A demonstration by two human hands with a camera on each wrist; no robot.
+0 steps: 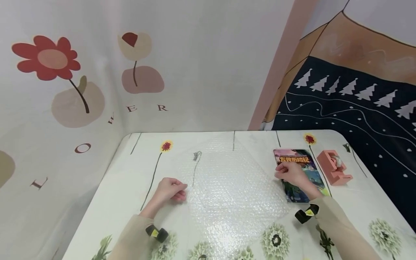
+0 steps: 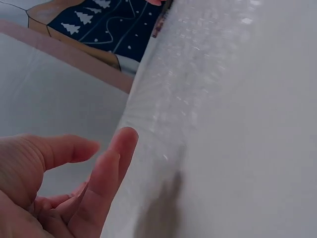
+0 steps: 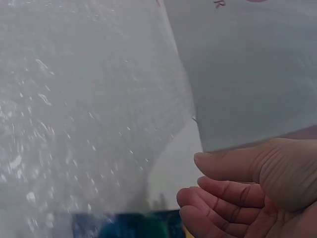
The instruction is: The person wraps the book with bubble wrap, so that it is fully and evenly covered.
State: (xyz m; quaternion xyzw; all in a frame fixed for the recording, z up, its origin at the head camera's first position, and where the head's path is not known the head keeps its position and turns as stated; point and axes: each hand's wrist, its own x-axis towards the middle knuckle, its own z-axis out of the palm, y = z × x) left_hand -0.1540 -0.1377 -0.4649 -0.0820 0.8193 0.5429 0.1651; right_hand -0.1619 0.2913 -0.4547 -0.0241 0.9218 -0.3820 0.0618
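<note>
A clear sheet of bubble wrap (image 1: 230, 184) lies spread over the middle of the table. At its left edge hovers my left hand (image 1: 169, 189); in the left wrist view the thumb and fingers (image 2: 106, 186) stand apart with nothing between them. My right hand (image 1: 290, 173) is above a colorful book (image 1: 310, 175), which lies flat beside the sheet's right edge. Loosely bent fingers (image 3: 228, 198) hold nothing in the right wrist view, where part of the bubble wrap (image 3: 74, 109) also shows. The hand hides part of the book's cover.
A pink tape dispenser (image 1: 328, 168) with a roll in it stands right of the book. Flowers are printed on the white table cover (image 1: 120, 191). Patterned hangings, one pale (image 1: 208, 65) and one dark with trees (image 1: 344, 104), surround the table's far and right sides.
</note>
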